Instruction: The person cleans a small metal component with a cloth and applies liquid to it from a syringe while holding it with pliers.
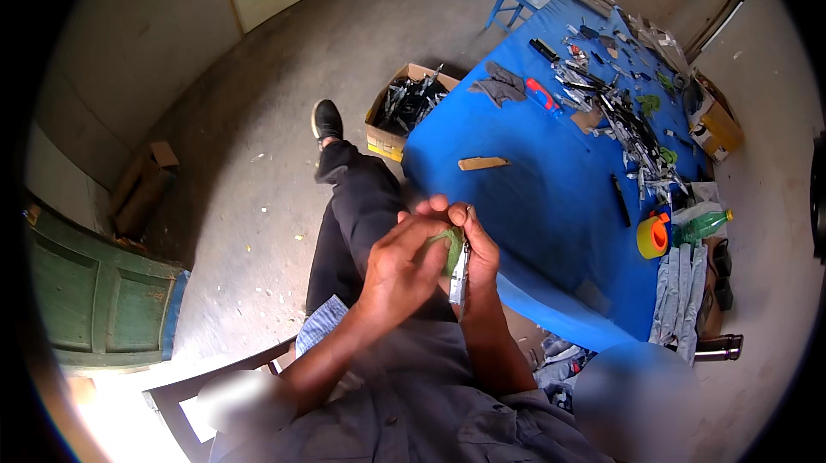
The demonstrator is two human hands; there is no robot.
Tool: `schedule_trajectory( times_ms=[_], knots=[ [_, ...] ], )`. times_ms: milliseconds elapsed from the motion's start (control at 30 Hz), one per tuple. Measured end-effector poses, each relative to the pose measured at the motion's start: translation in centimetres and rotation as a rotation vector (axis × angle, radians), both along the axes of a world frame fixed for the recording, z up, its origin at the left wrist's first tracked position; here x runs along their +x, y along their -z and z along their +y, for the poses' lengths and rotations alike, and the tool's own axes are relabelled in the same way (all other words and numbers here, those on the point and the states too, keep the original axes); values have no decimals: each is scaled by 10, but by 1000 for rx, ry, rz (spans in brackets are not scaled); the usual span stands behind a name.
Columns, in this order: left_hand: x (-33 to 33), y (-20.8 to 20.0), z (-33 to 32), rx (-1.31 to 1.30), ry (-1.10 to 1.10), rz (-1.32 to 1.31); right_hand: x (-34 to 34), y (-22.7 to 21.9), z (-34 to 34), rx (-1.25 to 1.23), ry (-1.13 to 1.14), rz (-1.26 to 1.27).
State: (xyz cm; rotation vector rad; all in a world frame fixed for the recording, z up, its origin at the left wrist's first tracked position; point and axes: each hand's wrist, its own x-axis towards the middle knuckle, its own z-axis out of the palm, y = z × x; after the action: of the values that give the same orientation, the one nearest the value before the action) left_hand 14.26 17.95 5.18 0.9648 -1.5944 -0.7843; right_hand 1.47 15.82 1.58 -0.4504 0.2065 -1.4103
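Observation:
Above my lap, my left hand [397, 267] and my right hand [479, 250] are close together. A scrap of green cloth [454, 255] is pinched under the fingers of my left hand. My right hand is closed around a slender silvery metal piece [459, 278], whose lower end sticks out below the fingers. The cloth lies against the metal piece's upper part. The fingers hide much of both, so the exact kind of the metal piece cannot be made out.
To the right stands a blue-covered table [551, 231] with a cardboard strip [483, 163], a grey rag [499, 84], a red-and-blue tool [542, 95], a heap of metal parts [632, 136], a tape roll [652, 236] and a green bottle [701, 226]. A carton [385, 143] of similar parts sits on the floor.

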Motion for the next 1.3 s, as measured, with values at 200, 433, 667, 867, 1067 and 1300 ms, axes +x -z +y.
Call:
schedule_trajectory(
  times_ms=[200, 433, 667, 867, 1067, 1300],
  knots=[
    [-6, 14, 29, -2, 67, -17, -10, -1, -11, -15, 2, -42],
    [8, 22, 19, 242, 86, 10, -3, 13, -34, 65, -4, -65],
    [-1, 23, -25, 688, 260, 376, -16, 14, -64, 61, 174, 347],
    [-9, 39, -38, 708, 187, 365, -19, 13, -72, 147, 301, 792],
    [-8, 37, -66, 456, 10, 49, -25, 6, -69, 34, 279, 1012],
    [-12, 34, -89, 498, 13, 307, -57, 29, -75, 152, 175, 808]
  ],
)
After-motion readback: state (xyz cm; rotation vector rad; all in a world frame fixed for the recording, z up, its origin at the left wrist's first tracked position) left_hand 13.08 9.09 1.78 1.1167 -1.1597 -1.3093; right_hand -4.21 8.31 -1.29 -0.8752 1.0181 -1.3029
